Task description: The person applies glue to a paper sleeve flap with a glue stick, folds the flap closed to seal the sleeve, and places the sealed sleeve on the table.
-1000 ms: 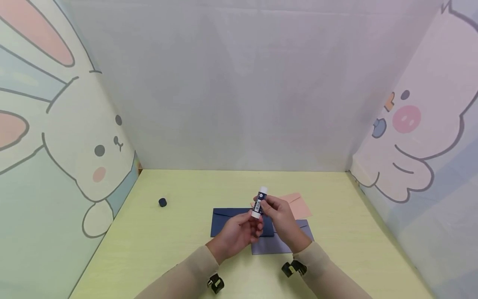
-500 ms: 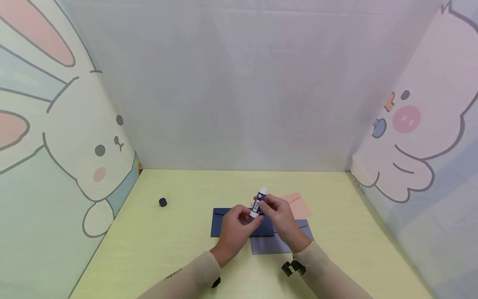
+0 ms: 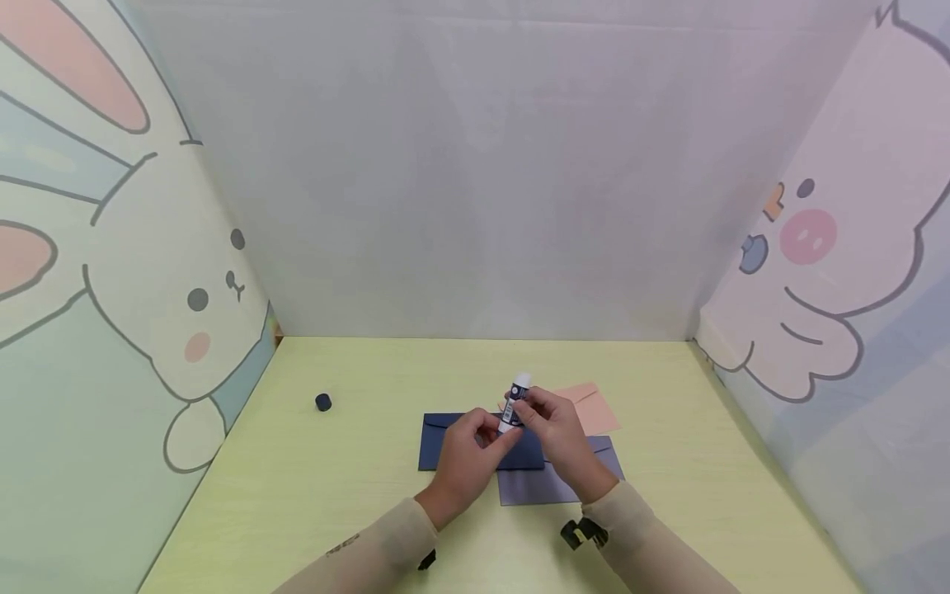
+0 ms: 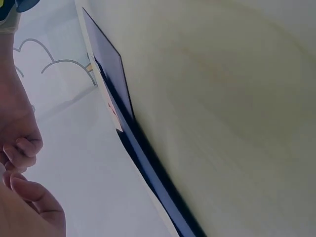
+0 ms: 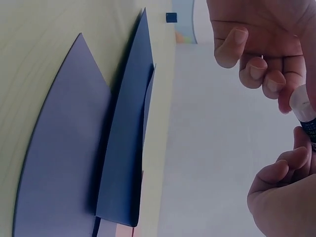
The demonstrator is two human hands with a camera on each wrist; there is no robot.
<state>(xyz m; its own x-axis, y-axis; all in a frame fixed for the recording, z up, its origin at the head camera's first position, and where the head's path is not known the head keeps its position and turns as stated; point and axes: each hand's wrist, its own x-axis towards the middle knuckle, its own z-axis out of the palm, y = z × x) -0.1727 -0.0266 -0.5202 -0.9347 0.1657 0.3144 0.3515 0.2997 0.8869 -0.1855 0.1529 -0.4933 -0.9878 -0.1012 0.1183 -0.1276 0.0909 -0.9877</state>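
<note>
A glue stick (image 3: 514,402) with a dark blue label and white ends is held tilted above the envelopes. My right hand (image 3: 566,441) grips its barrel between thumb and fingers. At the lower white end, my left hand (image 3: 463,466) pinches with thumb and fingertips. The right wrist view shows that white end (image 5: 300,104) among the left fingers; the rest of the stick is cut off by the frame. Below the hands lies a navy envelope (image 3: 435,441), partly over a greyish-purple envelope (image 3: 538,488). A pink envelope (image 3: 597,415) lies behind the right hand.
A small dark cap (image 3: 323,402) stands on the pale yellow table (image 3: 356,478) at the left. A grey backdrop (image 3: 475,206) rises behind the table, with cartoon-printed panels at both sides.
My left hand has turned over, from palm up beneath the glue stick to back up, and now pinches its lower end. The right hand and the envelopes stay nearly still.
</note>
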